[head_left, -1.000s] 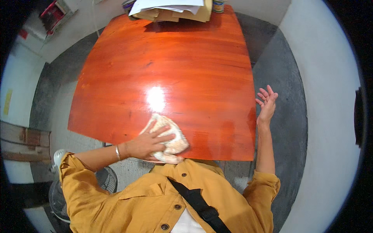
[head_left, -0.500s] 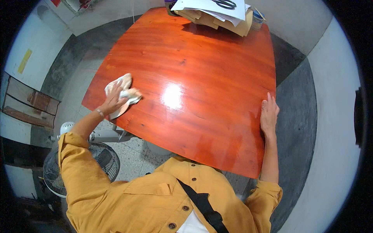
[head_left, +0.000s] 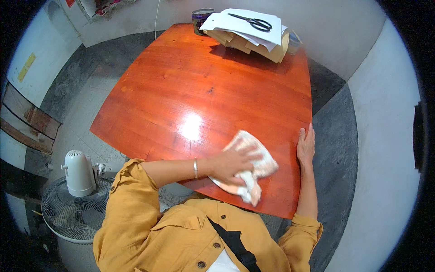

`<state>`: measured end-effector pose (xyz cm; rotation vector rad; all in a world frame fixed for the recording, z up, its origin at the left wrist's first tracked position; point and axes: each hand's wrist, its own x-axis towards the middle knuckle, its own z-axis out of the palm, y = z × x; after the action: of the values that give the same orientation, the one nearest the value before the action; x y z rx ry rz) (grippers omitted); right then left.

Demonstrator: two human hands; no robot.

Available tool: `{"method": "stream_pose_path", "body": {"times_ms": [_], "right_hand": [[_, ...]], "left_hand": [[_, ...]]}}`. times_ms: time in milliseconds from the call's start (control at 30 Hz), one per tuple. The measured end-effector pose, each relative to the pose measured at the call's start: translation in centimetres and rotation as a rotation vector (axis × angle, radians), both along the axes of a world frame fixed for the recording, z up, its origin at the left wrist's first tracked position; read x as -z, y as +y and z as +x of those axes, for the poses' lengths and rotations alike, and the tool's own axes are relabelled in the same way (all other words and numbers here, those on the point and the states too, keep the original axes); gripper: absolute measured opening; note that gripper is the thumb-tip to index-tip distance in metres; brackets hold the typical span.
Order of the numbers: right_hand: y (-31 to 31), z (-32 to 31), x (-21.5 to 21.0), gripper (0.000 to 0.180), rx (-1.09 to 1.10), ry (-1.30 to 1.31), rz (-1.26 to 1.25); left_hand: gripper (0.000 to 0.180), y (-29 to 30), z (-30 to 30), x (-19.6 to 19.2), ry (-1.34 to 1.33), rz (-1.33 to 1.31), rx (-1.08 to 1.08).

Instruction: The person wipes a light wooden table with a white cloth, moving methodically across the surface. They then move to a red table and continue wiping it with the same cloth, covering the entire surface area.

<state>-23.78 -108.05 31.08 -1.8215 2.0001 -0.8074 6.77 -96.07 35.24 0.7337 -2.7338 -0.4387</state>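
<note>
My left hand [head_left: 233,164] lies spread on a white and peach cloth [head_left: 262,156], pressing it against the tabletop near the front edge. The cloth is partly bunched, and some of it is hidden beneath the palm. Under it is a glossy reddish-brown wooden table [head_left: 181,86]. At the table's right edge rests my right hand [head_left: 306,146], its fingers stretched forward along the edge and its thumb apart; it holds no loose object.
Black-handled scissors [head_left: 258,23] lie on a stack of papers [head_left: 222,20] and brown envelopes at the far end. A dark tin [head_left: 199,21] and a clear container [head_left: 293,41] flank them. A fan [head_left: 79,199] stands left; walls lie beyond the far and right sides.
My left hand has swept the cloth from the table's left edge across to the front right. My right hand stays at the right edge. The view has shifted slightly.
</note>
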Motion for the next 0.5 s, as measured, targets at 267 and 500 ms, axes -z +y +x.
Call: {"method": "stream_pose_path", "body": {"times_ms": [267,500], "right_hand": [[0.0,0.3,-0.6,0.070,0.011,-0.026,-0.013],[0.5,0.8,-1.5,0.067,0.024,0.016,0.002]], "left_hand": [[0.059,-14.5,18.8,3.6,-0.002,-0.139,-1.167],[0.055,-17.6,8.7,2.6,0.066,-0.027,-0.865]]}}
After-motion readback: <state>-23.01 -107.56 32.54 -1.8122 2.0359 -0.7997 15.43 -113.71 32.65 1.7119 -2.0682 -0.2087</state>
